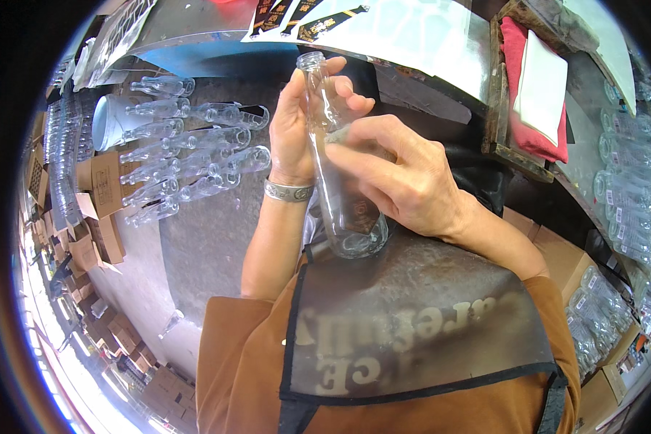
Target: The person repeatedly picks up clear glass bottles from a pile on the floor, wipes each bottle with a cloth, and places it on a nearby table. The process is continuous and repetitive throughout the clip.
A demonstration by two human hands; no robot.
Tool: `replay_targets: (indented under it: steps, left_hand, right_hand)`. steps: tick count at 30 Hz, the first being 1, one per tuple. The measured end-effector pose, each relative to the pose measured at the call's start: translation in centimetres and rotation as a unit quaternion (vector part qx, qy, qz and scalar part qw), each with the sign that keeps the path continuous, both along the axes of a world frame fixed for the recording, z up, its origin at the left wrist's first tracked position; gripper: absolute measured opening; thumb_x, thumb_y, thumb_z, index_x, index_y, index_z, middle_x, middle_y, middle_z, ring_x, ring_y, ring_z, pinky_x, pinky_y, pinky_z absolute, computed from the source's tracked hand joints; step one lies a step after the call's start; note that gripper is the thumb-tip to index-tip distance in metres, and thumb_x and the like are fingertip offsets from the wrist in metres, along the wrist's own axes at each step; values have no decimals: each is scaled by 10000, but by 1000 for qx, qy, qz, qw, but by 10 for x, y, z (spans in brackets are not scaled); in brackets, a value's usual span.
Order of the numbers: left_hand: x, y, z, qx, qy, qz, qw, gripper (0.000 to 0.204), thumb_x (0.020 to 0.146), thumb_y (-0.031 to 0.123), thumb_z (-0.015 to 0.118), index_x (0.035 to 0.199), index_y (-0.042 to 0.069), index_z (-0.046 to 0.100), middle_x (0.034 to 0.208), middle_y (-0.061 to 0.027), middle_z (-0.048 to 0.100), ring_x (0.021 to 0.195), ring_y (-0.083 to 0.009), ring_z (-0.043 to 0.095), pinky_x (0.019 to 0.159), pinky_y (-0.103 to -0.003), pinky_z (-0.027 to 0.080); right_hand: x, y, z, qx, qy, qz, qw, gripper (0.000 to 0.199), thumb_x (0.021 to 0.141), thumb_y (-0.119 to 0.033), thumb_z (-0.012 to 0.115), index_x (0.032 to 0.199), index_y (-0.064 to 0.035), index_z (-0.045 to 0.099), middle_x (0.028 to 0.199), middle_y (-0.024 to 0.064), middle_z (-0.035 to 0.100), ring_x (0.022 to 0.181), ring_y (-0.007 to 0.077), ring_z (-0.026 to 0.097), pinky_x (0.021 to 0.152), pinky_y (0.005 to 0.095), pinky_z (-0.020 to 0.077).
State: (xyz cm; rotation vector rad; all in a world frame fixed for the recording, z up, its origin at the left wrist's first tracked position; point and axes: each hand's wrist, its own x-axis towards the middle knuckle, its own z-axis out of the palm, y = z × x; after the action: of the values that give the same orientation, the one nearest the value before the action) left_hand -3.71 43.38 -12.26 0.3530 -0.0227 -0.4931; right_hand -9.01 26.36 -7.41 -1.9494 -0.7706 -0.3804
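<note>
A clear glass bottle is held tilted in front of my chest, mouth at the top and base near my apron. My left hand grips its upper part from behind, the thumb on one side and the fingertips showing on the other. My right hand is at the side of the bottle with bent fingers drawn together against the glass. A small pale patch shows at those fingertips, too blurred to name. Low on the bottle there is a dark diamond-shaped patch, seen through or on the glass.
Several clear bottles stand at the left beside a pale bucket. Ahead, black-and-gold labels lie on a white sheet. A red cloth with a white pad sits in a wooden tray. More bottles are packed at the right.
</note>
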Motion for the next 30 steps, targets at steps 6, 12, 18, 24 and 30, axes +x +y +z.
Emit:
replay_targets:
  steps: [6, 12, 18, 24, 30]
  left_hand:
    - [2, 1, -3, -2, 4, 2, 1000, 505, 1053, 414, 386, 1307, -7, 501, 950, -98, 623, 929, -281, 664, 933, -457, 538]
    - [1, 19, -1, -22, -11, 60, 998, 510, 1047, 405, 426, 1311, -26, 492, 926, -79, 591, 887, -269, 647, 978, -483, 508]
    - [-52, 161, 26, 245, -95, 318, 911, 510, 1021, 331, 533, 1328, -66, 443, 948, -85, 573, 898, -233, 589, 1053, -481, 433]
    - [-156, 298, -48, 604, 54, 493, 624, 366, 1009, 245, 584, 1250, -29, 556, 1058, -128, 691, 1003, -240, 660, 912, -348, 512]
    - [-194, 397, -169, 701, 153, 551, 426, 351, 962, 230, 662, 1187, -28, 582, 1076, -108, 683, 1020, -189, 639, 905, -321, 495]
  right_hand:
    - [-1, -8, -4, -19, 23, -46, 998, 352, 684, 48, 704, 1022, -52, 690, 987, 102, 618, 796, 255, 659, 668, 332, 564]
    - [2, -9, -15, 11, 76, -55, 996, 268, 754, 49, 644, 998, -43, 705, 971, 135, 635, 745, 273, 666, 655, 339, 564]
    - [16, -11, -9, 27, 124, -84, 988, 277, 802, 78, 565, 1000, -23, 730, 939, 117, 660, 756, 199, 649, 674, 286, 518]
    - [25, -3, -20, -5, 144, -85, 986, 246, 842, 79, 557, 1013, -2, 714, 940, 101, 650, 795, 167, 614, 691, 251, 474]
    - [28, 4, -24, -43, 161, -74, 983, 230, 857, 79, 549, 1013, 16, 707, 950, 92, 649, 824, 155, 609, 714, 248, 470]
